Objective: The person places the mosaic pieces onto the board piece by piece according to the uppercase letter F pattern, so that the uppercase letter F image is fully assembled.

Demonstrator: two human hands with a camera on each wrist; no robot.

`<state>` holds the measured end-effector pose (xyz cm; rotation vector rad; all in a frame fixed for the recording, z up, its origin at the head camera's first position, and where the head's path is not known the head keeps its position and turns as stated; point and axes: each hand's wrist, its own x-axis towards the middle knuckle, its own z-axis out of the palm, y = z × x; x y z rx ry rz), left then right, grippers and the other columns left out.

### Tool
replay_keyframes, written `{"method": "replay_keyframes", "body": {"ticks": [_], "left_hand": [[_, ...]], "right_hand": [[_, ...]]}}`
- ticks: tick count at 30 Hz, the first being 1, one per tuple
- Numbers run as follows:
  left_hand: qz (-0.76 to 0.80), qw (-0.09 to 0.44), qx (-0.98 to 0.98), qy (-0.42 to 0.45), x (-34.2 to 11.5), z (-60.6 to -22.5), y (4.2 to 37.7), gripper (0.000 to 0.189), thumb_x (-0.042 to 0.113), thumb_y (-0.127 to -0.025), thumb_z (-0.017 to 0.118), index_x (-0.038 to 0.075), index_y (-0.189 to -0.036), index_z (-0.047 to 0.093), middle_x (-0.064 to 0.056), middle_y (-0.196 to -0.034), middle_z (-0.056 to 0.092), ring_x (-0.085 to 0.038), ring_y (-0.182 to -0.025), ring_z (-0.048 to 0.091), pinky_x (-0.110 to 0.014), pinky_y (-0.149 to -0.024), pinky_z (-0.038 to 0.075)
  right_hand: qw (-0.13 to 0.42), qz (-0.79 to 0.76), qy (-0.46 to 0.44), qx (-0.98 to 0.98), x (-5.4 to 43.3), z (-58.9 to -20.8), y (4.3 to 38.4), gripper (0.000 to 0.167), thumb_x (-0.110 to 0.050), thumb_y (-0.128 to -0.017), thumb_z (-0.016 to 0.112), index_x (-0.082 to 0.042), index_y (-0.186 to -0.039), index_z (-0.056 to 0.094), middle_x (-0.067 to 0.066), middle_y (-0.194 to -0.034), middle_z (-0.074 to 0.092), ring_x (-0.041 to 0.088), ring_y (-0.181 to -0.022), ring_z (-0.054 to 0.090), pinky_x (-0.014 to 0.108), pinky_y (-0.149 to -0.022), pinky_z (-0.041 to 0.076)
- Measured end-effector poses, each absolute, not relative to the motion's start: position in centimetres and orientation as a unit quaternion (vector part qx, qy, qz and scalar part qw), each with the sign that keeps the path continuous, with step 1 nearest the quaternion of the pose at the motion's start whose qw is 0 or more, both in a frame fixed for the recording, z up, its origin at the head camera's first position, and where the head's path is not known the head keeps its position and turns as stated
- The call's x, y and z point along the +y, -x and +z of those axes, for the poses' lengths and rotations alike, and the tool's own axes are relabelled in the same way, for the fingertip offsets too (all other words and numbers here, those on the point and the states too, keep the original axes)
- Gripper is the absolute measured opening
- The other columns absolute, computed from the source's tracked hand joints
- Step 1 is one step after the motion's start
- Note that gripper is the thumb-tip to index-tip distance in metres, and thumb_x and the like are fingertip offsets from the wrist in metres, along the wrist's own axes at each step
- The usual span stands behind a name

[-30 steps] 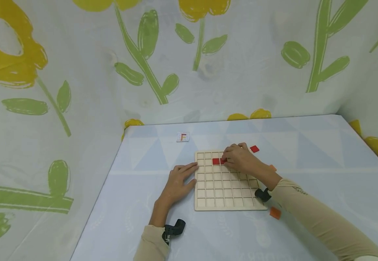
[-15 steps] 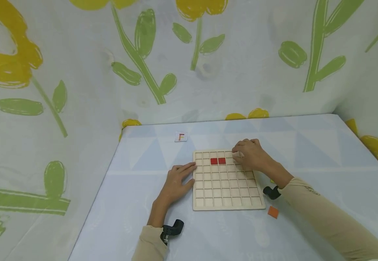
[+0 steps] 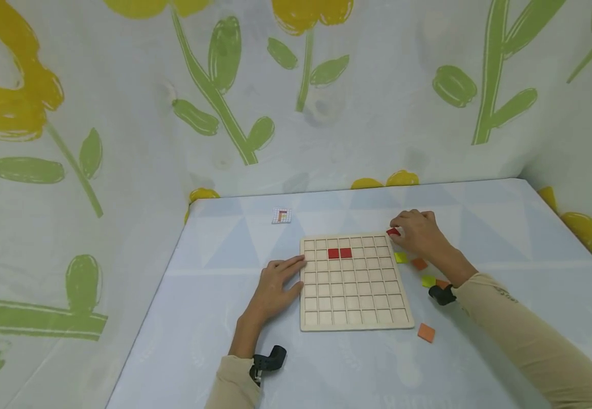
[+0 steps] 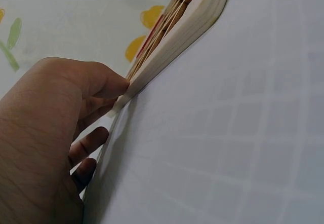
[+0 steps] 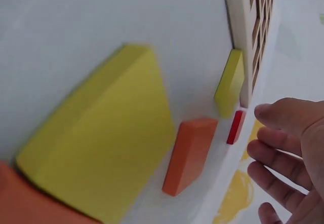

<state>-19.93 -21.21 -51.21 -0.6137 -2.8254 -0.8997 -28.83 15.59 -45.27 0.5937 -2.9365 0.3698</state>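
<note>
A wooden grid board (image 3: pixel 357 303) lies on the table with two red square tiles (image 3: pixel 334 253) side by side in its second row from the far edge. My left hand (image 3: pixel 274 289) touches the board's left edge, fingers extended; the left wrist view shows the thumb (image 4: pixel 114 84) against the rim. Beyond the board's far right corner, my right hand (image 3: pixel 422 233) hovers at a loose red tile (image 3: pixel 393 232). The right wrist view shows that red tile (image 5: pixel 236 127) on the table, the thumb and fingers (image 5: pixel 276 158) apart and nothing held.
Right of the board lie yellow tiles (image 3: pixel 401 258) and orange tiles (image 3: pixel 419 263), with another orange tile (image 3: pixel 426 333) nearer me. A small patterned card (image 3: pixel 281 216) lies behind the board. A flower-printed cloth (image 3: pixel 377 125) hangs behind the table.
My right hand has left the second red tile in the grid and moved right, past the board's corner, to the loose red tile. My left hand has stayed at the board's edge.
</note>
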Motion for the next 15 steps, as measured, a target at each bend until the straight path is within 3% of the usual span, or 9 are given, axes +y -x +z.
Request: {"method": "replay_keyframes", "body": {"ticks": [9, 15], "left_hand": [[-0.296, 0.062, -0.931, 0.207, -21.24, -51.44, 20.04, 0.049, 0.026, -0.095, 0.063, 0.021, -0.143, 0.058, 0.012, -0.151, 0.047, -0.021, -0.127, 0.044, -0.047, -0.100, 0.034], [-0.296, 0.060, -0.932, 0.202, -21.17, -51.40, 19.98, 0.049, 0.026, -0.095, 0.064, 0.022, -0.143, 0.058, 0.012, -0.151, 0.047, -0.020, -0.128, 0.044, -0.047, -0.101, 0.034]], "right_hand": [[0.038, 0.097, -0.182, -0.978, 16.08, -45.70, 29.65, 0.032, -0.025, -0.090, 0.075, -0.002, -0.112, 0.070, 0.016, -0.111, 0.066, 0.036, -0.102, 0.057, 0.061, -0.092, 0.035], [0.024, 0.115, -0.176, -0.977, 15.93, -45.66, 29.75, 0.027, -0.016, -0.090, 0.073, 0.000, -0.111, 0.070, 0.015, -0.108, 0.067, 0.037, -0.103, 0.057, 0.061, -0.094, 0.034]]}}
